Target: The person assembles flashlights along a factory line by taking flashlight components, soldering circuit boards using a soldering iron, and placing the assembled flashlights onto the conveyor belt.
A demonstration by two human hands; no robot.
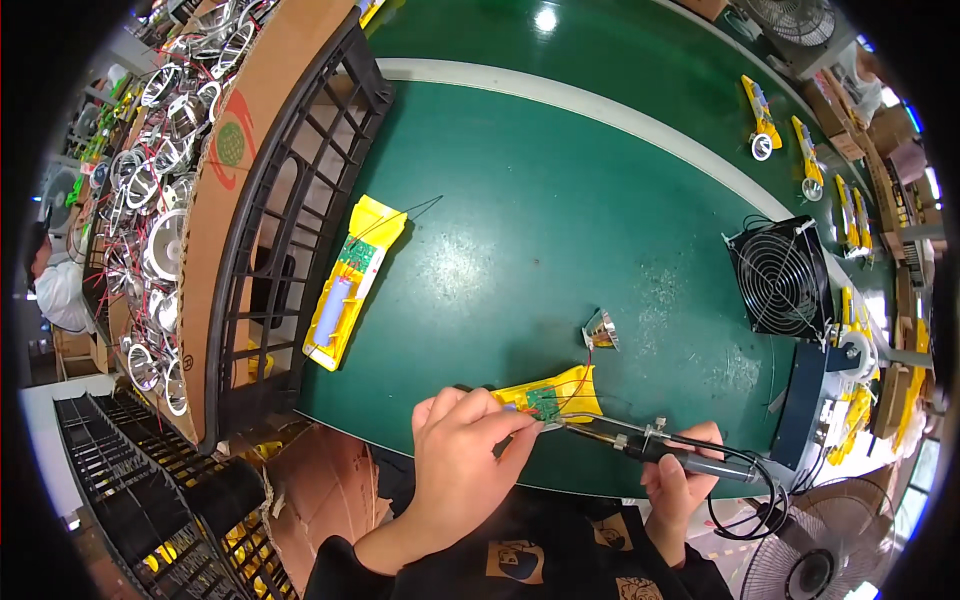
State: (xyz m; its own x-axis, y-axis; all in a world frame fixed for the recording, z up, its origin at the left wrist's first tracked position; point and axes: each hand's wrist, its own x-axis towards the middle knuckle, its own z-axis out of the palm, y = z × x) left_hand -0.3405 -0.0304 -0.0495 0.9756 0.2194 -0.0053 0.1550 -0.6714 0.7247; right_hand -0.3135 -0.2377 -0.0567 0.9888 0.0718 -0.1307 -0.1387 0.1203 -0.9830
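Note:
My right hand (682, 482) grips a soldering iron (708, 464), a dark handle with a thin metal guide tube clamped alongside and a black cable looping below. Its tip points left at the green circuit board (543, 403) in a yellow plastic housing (578, 388) near the table's front edge. My left hand (465, 455) is closed, thumb and forefinger pinched beside that board; what they hold is too small to make out. Part of the housing is hidden behind this hand. A shiny reflector cup (601, 330) lies just beyond, a red wire running from it toward the housing.
Left on the green table (500, 200) lies another yellow housing (385, 222) with a blue cylindrical cell (332, 312). A black crate (290, 220) and a carton of reflectors border the left side. A black fan (780, 278) stands at right; yellow units line the far strip.

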